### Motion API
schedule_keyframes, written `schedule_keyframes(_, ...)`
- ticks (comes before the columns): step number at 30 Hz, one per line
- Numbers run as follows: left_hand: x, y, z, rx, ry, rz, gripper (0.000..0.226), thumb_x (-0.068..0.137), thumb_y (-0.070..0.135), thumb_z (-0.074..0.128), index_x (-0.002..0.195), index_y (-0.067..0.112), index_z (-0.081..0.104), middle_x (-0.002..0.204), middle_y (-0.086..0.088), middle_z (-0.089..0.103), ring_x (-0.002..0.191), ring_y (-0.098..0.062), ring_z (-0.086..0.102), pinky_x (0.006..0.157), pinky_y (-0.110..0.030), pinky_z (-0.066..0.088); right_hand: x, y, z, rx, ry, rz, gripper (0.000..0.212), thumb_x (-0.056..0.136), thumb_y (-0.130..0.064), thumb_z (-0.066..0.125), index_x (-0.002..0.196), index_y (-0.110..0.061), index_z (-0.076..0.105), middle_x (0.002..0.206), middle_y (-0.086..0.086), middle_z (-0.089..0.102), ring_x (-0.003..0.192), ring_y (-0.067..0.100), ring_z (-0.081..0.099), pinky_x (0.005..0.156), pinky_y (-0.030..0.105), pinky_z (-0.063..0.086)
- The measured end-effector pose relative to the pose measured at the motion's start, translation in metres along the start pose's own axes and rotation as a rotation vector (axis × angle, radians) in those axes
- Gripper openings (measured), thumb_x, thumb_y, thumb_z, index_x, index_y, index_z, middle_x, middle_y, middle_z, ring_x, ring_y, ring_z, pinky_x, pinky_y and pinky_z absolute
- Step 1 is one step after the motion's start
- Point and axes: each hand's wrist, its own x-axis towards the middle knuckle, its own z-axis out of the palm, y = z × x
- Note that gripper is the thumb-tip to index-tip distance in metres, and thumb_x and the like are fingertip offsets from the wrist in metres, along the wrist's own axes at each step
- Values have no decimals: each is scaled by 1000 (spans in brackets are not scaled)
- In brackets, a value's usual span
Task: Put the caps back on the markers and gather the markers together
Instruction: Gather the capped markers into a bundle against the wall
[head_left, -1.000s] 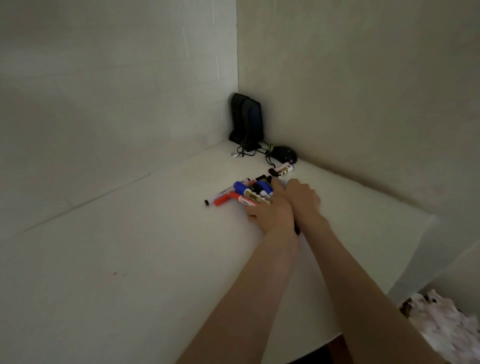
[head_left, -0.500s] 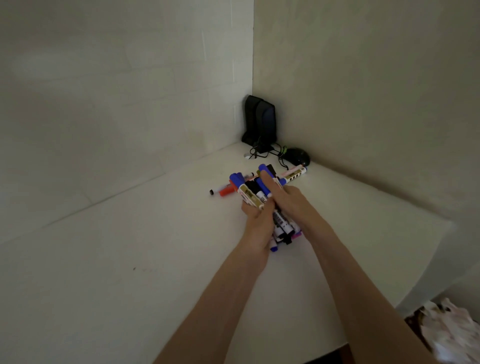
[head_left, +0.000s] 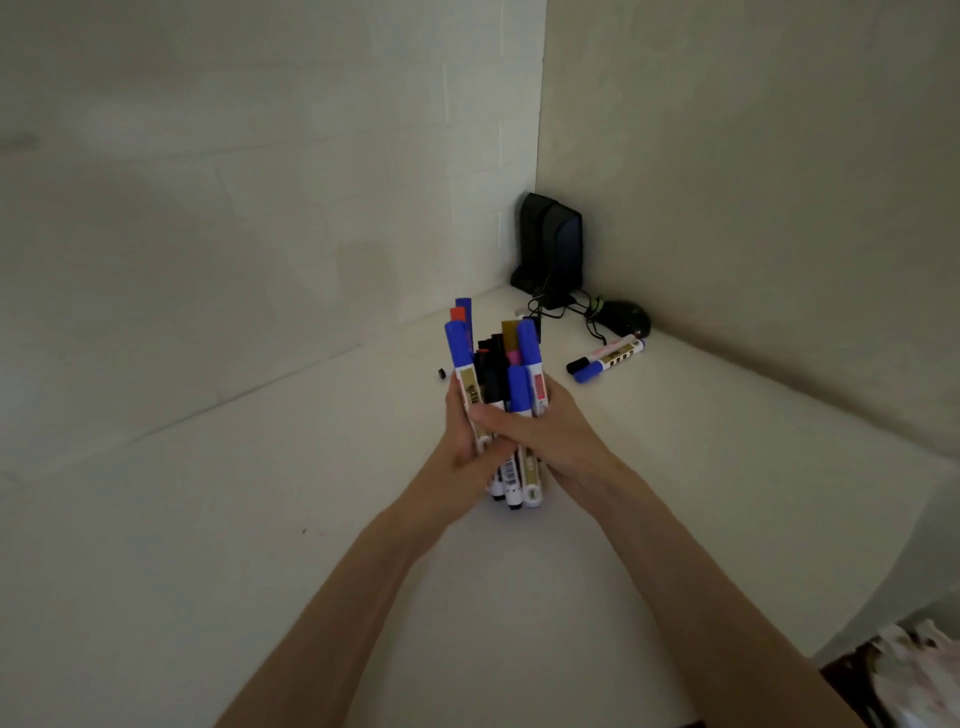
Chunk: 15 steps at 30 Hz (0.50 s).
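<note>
Currently the left hand (head_left: 462, 441) and right hand (head_left: 540, 434) clasp the upright bundle of blue-, black- and red-capped markers (head_left: 498, 379), ends apparently tapped level on the white counter (head_left: 727, 493). Two blue-capped stray markers (head_left: 605, 358) lie apart, ungathered.

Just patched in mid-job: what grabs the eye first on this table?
The bundle of markers, caps up, clamped upright between the left hand and right hand at centre, both in a closed grip. Behind it to the right, two stray markers lie on the white table near a black mouse.
</note>
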Motion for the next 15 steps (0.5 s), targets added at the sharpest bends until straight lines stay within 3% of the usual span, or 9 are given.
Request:
schedule_keyframes(3, -5, -1, -29, 119, -83, 31, 80, 96, -3, 52, 154, 14, -1, 144, -1, 39, 131, 1, 46, 102, -22, 47, -2, 5, 21, 51, -2, -72, 68, 74, -7, 86, 133, -19, 55, 116, 3, 73, 108, 20, 70, 96, 44, 56)
schedule_keyframes(7, -8, 2, -54, 213, -186, 26, 84, 93, -12, 51, 151, 11, -6, 141, 6, 37, 127, 10, 45, 92, -11, 46, -2, 9, 35, 73, -3, -128, 77, 69, 5, 84, 133, -24, 52, 114, -5, 74, 108, 15, 70, 84, 27, 58)
schedule_keyframes(11, -9, 2, -64, 262, -210, 28, 82, 91, -15, 53, 148, 8, -1, 134, 4, 41, 121, 12, 50, 90, -9, 45, -5, 16, 40, 55, 10, -127, 84, 66, 8, 85, 138, -13, 49, 119, 5, 71, 109, 18, 70, 87, 33, 60)
schedule_keyframes(15, -10, -1, -71, 298, -212, 25, 81, 89, -14, 57, 146, 4, 3, 124, 1, 47, 112, 10, 56, 86, -11, 48, -5, 19, 45, 37, 24, -122, 79, 64, 12, 84, 124, -27, 51, 117, 0, 69, 103, 6, 70, 78, 19, 57)
